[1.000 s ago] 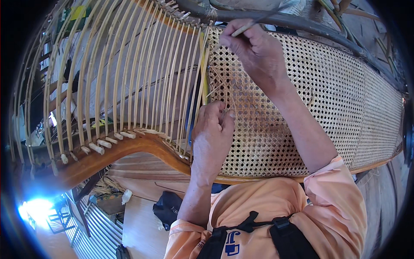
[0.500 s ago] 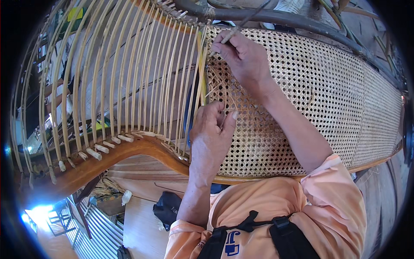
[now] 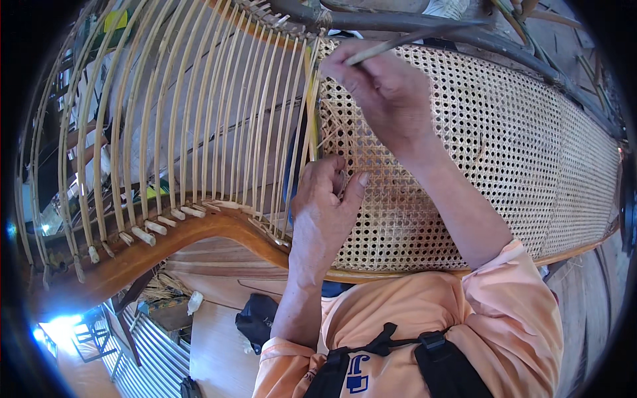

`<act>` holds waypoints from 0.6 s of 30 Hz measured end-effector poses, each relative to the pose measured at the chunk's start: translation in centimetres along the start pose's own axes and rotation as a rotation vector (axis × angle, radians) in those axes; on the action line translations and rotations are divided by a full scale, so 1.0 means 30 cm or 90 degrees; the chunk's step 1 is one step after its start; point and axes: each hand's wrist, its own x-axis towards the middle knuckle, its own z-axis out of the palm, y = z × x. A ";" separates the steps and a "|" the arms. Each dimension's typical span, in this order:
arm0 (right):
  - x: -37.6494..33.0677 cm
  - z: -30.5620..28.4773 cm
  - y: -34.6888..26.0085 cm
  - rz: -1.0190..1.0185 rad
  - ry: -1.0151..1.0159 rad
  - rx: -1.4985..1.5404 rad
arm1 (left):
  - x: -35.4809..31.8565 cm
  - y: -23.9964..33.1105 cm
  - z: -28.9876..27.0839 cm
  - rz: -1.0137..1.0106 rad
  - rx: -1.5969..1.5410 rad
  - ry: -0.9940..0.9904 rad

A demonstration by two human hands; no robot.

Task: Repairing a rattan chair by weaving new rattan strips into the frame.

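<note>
A wide panel of woven cane webbing (image 3: 517,152), held in a wooden frame, lies in front of me. My right hand (image 3: 388,93) is above the panel's far left corner, closed round a thin stick (image 3: 398,42) whose dark end points to the right. Loose thin cane strands (image 3: 335,123) lie on the webbing below that hand. My left hand (image 3: 325,199) rests at the panel's left edge beside a crossbar. Its fingers are curled and its thumb stands apart; whatever they grip is hidden.
Left of the panel, several pale rattan strands (image 3: 176,113) span a curved wooden rail (image 3: 225,229), with cut ends sticking out. A dark pole (image 3: 424,28) runs along the far side. A black bag (image 3: 255,318) and a small white bottle (image 3: 194,303) sit lower left.
My right hand has shifted slightly right, and the stick has swung from steep to nearly level, pointing right. The loose strands have moved nearer the edge. My left hand has barely moved.
</note>
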 end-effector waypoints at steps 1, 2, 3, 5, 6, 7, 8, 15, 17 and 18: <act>-0.023 0.012 0.017 0.062 -0.067 -0.033 | 0.000 -0.008 0.004 0.019 -0.002 0.008; -0.012 0.046 0.038 -0.043 -0.002 0.002 | 0.000 -0.010 0.006 0.020 -0.002 0.008; -0.018 0.036 0.049 -0.043 -0.001 0.002 | 0.000 -0.011 0.009 0.011 0.000 0.007; -0.011 -0.006 0.032 0.060 -0.072 -0.102 | -0.001 -0.006 0.006 -0.001 0.003 0.004; 0.008 -0.001 0.032 0.017 0.018 0.035 | 0.001 0.007 -0.002 -0.011 -0.005 -0.001; -0.001 0.001 0.019 0.020 0.018 0.035 | -0.001 0.015 -0.008 -0.020 -0.014 -0.005; -0.007 -0.001 0.012 0.038 0.012 0.033 | 0.004 0.014 -0.004 -0.016 -0.014 -0.004; -0.005 -0.047 0.050 0.093 -0.127 -0.050 | 0.006 0.001 -0.006 0.017 -0.012 -0.006; -0.030 -0.096 0.040 0.352 -0.182 -0.009 | 0.011 0.012 -0.014 0.002 -0.020 -0.010; -0.049 -0.125 0.025 0.358 -0.207 -0.022 | 0.011 0.014 -0.024 -0.010 -0.032 -0.029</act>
